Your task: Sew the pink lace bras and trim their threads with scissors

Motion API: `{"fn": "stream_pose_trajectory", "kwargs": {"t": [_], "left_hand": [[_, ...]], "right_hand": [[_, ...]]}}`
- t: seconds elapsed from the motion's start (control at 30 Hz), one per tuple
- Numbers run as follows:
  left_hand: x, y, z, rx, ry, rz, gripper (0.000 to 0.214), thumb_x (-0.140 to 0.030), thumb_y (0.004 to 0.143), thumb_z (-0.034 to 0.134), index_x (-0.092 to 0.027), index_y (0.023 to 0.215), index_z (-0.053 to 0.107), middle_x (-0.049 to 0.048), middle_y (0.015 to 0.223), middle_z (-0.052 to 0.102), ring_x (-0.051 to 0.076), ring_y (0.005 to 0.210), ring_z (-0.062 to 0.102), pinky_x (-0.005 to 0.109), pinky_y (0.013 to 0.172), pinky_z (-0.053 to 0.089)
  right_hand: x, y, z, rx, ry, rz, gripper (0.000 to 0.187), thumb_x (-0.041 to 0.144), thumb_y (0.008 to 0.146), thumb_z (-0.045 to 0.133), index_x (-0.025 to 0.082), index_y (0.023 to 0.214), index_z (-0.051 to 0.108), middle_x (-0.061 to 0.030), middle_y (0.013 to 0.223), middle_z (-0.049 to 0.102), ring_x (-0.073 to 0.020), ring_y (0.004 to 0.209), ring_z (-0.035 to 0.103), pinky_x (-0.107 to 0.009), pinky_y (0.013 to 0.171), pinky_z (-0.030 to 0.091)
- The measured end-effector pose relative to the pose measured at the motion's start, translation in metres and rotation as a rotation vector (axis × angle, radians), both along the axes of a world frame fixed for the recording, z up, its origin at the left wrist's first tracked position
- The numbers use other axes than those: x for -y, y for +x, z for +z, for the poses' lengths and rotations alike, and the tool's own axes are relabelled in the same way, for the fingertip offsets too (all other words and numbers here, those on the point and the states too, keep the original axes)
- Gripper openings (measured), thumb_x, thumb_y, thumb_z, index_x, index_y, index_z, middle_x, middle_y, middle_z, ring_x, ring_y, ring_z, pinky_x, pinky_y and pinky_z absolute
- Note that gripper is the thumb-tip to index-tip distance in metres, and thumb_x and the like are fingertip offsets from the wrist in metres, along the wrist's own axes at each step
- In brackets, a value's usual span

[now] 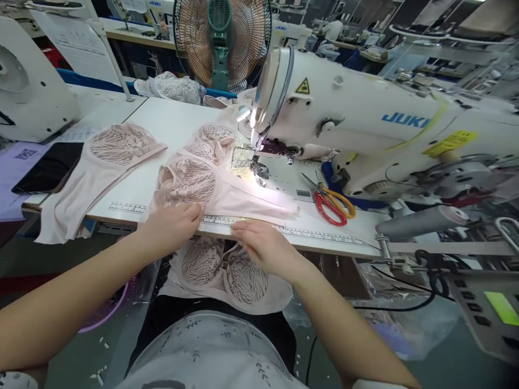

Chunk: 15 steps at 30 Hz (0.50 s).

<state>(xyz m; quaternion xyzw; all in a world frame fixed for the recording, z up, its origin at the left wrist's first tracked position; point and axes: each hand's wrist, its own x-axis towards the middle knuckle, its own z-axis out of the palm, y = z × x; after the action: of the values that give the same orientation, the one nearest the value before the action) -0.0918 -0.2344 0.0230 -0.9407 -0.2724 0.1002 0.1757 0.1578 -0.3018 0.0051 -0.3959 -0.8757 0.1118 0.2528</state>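
Pale-pink lace bra (pixel 243 199) lies on the table (pixel 336 237) beside the sewing machine (pixel 357 102). Left hand (pixel 176 224) curls over its near cup (pixel 194 178); cannot tell whether gripping. Right hand (pixel 265 246), fingers together, sits at the table's front edge, hold likewise unclear.

Hands (pixel 175 227) at bra (pixel 217 186), sewing machine (pixel 352 108); scissors (pixel 320 190)

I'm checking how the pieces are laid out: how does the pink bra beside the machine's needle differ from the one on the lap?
Place: the needle-side bra lies on the tabletop; the lap bra lies below its edge.
Pose: the needle-side bra's smooth band stretches out to the right; the lap bra shows two lace cups side by side.
Light: the needle-side bra's band is brightly lit; the lap bra is dimmer.
Shared: both are pale pink with patterned lace.
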Motion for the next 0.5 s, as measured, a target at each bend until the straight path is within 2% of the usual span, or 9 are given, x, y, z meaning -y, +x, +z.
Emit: {"fn": "stream_pose_trajectory", "kwargs": {"t": [0.07, 0.13, 0.27, 0.37, 0.5], "left_hand": [[0.0, 0.001, 0.001, -0.013, -0.01, 0.004, 0.033, 0.0, 0.083, 0.043, -0.008, 0.109, 0.06, 0.0133, 0.104, 0.06, 0.024, 0.086, 0.059, 0.033, 0.063, 0.048], [-0.001, 0.002, 0.003, -0.033, -0.031, 0.007, 0.036, 0.004, 0.079, 0.043, -0.008, 0.108, 0.061, 0.0138, 0.105, 0.059, 0.025, 0.087, 0.059, 0.033, 0.063, 0.048], [-0.001, 0.004, 0.01, -0.101, -0.079, 0.025, 0.049, 0.011, 0.07, 0.043, -0.006, 0.113, 0.06, 0.015, 0.11, 0.059, 0.025, 0.091, 0.059, 0.032, 0.068, 0.049], [-0.002, 0.006, 0.012, -0.13, -0.083, 0.053, 0.054, 0.01, 0.07, 0.042, -0.004, 0.121, 0.055, 0.0143, 0.109, 0.059, 0.025, 0.091, 0.059, 0.034, 0.072, 0.051], [-0.004, 0.007, 0.012, -0.147, -0.055, 0.071, 0.064, 0.012, 0.065, 0.044, -0.005, 0.127, 0.052, 0.0134, 0.114, 0.058, 0.026, 0.095, 0.059, 0.035, 0.074, 0.053]], "right_hand": [[-0.004, -0.006, -0.001, -0.002, 0.016, 0.0, 0.029, 0.009, 0.086, 0.041, 0.011, 0.102, 0.065, -0.0131, 0.109, 0.069, -0.0229, 0.103, 0.063, -0.039, 0.089, 0.052], [-0.009, -0.001, -0.001, -0.027, 0.015, -0.087, 0.031, 0.006, 0.084, 0.04, 0.011, 0.101, 0.065, -0.0131, 0.108, 0.069, -0.0233, 0.102, 0.063, -0.04, 0.087, 0.052], [-0.016, 0.028, 0.002, -0.092, -0.158, -0.333, 0.029, 0.01, 0.085, 0.042, 0.017, 0.098, 0.066, -0.0083, 0.103, 0.071, -0.0217, 0.095, 0.066, -0.038, 0.082, 0.053], [-0.019, 0.05, 0.003, -0.208, -0.32, -0.421, 0.025, 0.013, 0.085, 0.043, 0.019, 0.093, 0.067, -0.0048, 0.096, 0.072, -0.0186, 0.087, 0.067, -0.033, 0.078, 0.053], [-0.018, 0.073, 0.005, -0.333, -0.311, -0.535, 0.024, 0.012, 0.082, 0.045, 0.018, 0.09, 0.067, -0.0033, 0.093, 0.072, -0.0166, 0.085, 0.065, -0.031, 0.079, 0.05]]}}
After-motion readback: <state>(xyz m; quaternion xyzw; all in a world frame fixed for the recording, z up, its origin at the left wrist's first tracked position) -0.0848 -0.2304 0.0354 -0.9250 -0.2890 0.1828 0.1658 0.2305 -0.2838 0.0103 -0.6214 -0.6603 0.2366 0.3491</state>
